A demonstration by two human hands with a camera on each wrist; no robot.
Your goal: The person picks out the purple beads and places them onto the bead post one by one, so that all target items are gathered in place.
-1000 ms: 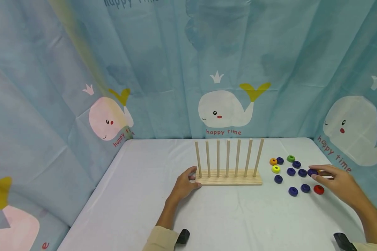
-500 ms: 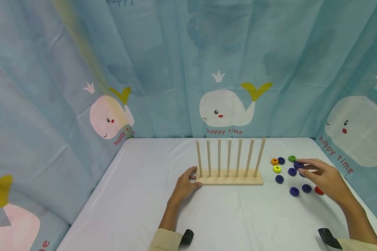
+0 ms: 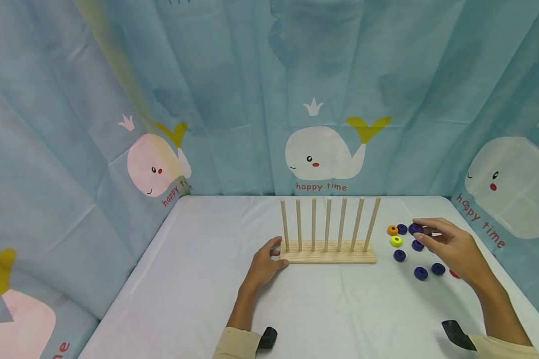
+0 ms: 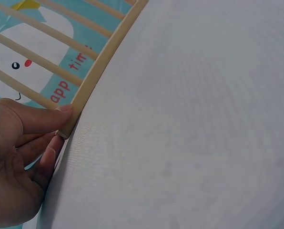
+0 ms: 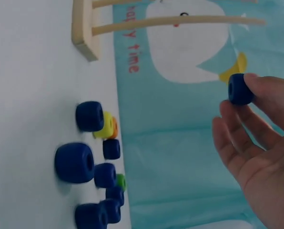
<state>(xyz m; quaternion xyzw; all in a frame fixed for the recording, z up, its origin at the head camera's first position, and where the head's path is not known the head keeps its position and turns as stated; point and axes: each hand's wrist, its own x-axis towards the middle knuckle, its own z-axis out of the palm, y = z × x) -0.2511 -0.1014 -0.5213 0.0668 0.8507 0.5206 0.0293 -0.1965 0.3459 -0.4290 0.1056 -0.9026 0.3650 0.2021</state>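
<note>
Evidently, the two hands share out the work around the pale wooden rack with seven upright round pegs (image 3: 328,258). At its left end, the left hand (image 3: 265,267) grips the base, thumb against the front and fingers round the end and behind; that hold probably keeps the rack from sliding, and it leaves the pegs unobstructed from the right.

To the right of the rack and well apart from it, the right hand (image 3: 460,252) pinches a small dark blue round bead (image 5: 240,89) between thumb and fingertips, raised above the white cloth-covered table (image 3: 323,309). Its hole faces down toward the cloth, and the narrow pinch on the sides seems meant to leave that hole uncovered.

Also right of the rack lie loose beads: several more dark blue ones (image 3: 420,273), a bright yellow one (image 3: 396,244) and an orange one (image 3: 392,233) nearest its end, a green one (image 5: 121,182), and a red one (image 3: 454,273) partly hidden by the right hand. Their scatter on that side presumably suits the right hand's reach.
</note>
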